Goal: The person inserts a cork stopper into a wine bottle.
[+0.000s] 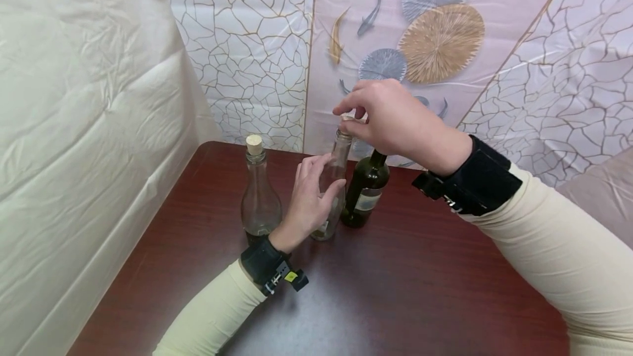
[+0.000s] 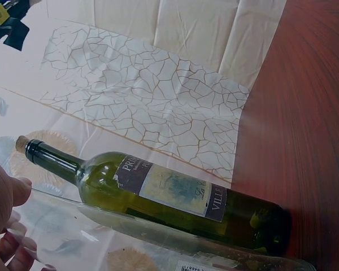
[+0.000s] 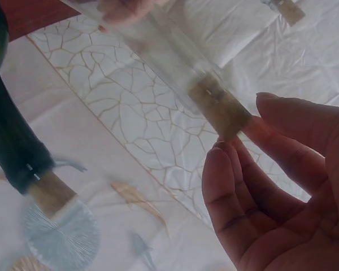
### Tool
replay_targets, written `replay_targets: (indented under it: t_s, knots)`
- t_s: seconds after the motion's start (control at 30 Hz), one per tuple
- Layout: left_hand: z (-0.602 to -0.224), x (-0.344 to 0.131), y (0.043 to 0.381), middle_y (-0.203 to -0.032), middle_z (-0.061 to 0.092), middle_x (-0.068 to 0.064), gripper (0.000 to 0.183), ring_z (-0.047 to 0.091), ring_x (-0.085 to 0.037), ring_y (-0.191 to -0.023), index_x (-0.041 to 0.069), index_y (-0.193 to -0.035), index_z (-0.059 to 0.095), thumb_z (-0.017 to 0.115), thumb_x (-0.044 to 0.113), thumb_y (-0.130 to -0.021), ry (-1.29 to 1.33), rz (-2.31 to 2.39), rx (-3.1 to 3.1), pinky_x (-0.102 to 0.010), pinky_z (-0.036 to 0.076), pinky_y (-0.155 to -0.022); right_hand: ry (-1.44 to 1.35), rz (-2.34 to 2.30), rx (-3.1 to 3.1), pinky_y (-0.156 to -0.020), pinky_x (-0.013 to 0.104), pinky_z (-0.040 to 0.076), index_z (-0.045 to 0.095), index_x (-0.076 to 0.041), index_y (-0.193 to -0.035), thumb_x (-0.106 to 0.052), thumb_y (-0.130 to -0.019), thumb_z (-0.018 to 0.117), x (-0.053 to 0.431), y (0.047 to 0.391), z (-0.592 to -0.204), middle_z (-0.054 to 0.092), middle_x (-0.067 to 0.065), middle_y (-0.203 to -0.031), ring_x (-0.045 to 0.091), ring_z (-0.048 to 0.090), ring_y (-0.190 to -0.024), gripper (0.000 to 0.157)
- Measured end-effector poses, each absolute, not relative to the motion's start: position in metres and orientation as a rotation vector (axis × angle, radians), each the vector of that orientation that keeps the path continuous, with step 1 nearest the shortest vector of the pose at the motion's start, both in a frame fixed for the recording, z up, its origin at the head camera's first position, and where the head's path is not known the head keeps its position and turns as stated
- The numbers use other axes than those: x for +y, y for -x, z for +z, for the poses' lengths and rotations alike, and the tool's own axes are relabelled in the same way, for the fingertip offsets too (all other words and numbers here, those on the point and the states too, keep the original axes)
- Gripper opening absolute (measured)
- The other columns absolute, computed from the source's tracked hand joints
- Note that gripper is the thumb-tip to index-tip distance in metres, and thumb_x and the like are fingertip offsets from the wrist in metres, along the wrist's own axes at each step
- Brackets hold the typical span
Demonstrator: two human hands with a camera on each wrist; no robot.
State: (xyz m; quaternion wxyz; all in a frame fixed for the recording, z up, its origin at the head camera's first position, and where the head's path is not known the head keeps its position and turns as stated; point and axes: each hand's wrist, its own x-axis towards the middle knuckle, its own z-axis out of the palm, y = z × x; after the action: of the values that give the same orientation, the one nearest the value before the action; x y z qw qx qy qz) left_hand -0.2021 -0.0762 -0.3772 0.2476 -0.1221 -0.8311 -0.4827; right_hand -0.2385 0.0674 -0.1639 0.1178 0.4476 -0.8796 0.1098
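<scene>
A clear glass bottle stands upright on the table, and my left hand holds its body with thumb and fingers spread around it. At the top of that bottle, my right hand has its fingertips at a cork seated in the mouth. The right wrist view shows fingers against the cork and the thumb close beside it. Just right of the clear bottle is a green wine bottle with a label and its own cork. Part of the clear bottle is hidden behind my left hand.
Another clear bottle, holding some dark liquid low down, stands to the left with a pale cork in its mouth. The dark red table meets patterned cloth at the back and plain cloth at the left.
</scene>
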Motion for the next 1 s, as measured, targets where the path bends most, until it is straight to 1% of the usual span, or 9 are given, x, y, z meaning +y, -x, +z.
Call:
replay_targets:
  t_s: [0.13,0.3,0.4,0.57,0.73,0.8,1.0]
  knots:
    - [-0.377,-0.076,0.202,-0.138,0.053,-0.017,0.053,0.048,-0.032,-0.126,0.004,-0.146,0.054,0.071,0.023,-0.100,0.340,-1.300,-2.250,-0.049,0.046,-0.104,-1.283,0.310,-2.585,-0.080,0.042,0.060,0.081,-0.007,-0.110,-0.009,-0.094,0.074,0.064,0.238,-0.149,0.078,0.011,-0.101,0.025,0.074,-0.090,0.017]
    - [-0.377,-0.076,0.202,-0.139,0.053,-0.016,0.053,0.048,-0.031,-0.127,0.006,-0.146,0.054,0.071,0.024,-0.100,0.330,-1.307,-2.260,-0.049,0.046,-0.104,-1.269,0.303,-2.668,-0.082,0.039,0.060,0.082,-0.009,-0.100,-0.007,-0.094,0.072,0.061,0.239,-0.135,0.080,0.008,-0.092,0.019,0.075,-0.086,0.012]
    - [-0.377,-0.076,0.202,-0.140,0.053,-0.016,0.052,0.048,-0.031,-0.128,0.007,-0.146,0.054,0.071,0.024,-0.100,0.326,-1.304,-2.266,-0.050,0.045,-0.105,-1.280,0.279,-2.728,-0.084,0.038,0.059,0.081,-0.010,-0.097,-0.006,-0.094,0.069,0.060,0.240,-0.131,0.080,0.007,-0.092,0.019,0.074,-0.087,0.013]
    - [-0.378,-0.076,0.202,-0.140,0.053,-0.015,0.052,0.048,-0.031,-0.129,0.008,-0.147,0.054,0.070,0.025,-0.101,0.321,-1.314,-2.278,-0.050,0.045,-0.106,-1.315,0.222,-2.778,-0.084,0.038,0.059,0.081,-0.010,-0.094,-0.002,-0.094,0.067,0.058,0.244,-0.131,0.079,0.006,-0.092,0.019,0.073,-0.087,0.016]
    - [-0.378,-0.077,0.202,-0.140,0.052,-0.015,0.052,0.047,-0.031,-0.128,0.009,-0.147,0.054,0.070,0.025,-0.101,0.324,-1.322,-2.278,-0.050,0.046,-0.106,-1.356,0.193,-2.750,-0.077,0.034,0.055,0.081,-0.013,-0.089,0.000,-0.093,0.065,0.059,0.247,-0.135,0.075,0.003,-0.082,0.016,0.067,-0.078,0.020]
    - [-0.378,-0.076,0.202,-0.139,0.052,-0.016,0.052,0.048,-0.031,-0.127,0.008,-0.146,0.054,0.070,0.025,-0.101,0.335,-1.312,-2.268,-0.050,0.046,-0.105,-1.360,0.189,-2.742,-0.077,0.034,0.053,0.081,-0.013,-0.087,0.000,-0.093,0.065,0.060,0.246,-0.137,0.074,0.002,-0.082,0.017,0.065,-0.077,0.021]
    - [-0.378,-0.076,0.202,-0.137,0.053,-0.017,0.051,0.048,-0.032,-0.125,0.007,-0.146,0.053,0.070,0.025,-0.101,0.339,-1.299,-2.257,-0.049,0.046,-0.102,-1.370,0.193,-2.698,-0.080,0.037,0.055,0.081,-0.009,-0.084,0.004,-0.090,0.062,0.058,0.245,-0.142,0.076,0.005,-0.087,0.021,0.068,-0.085,0.024]
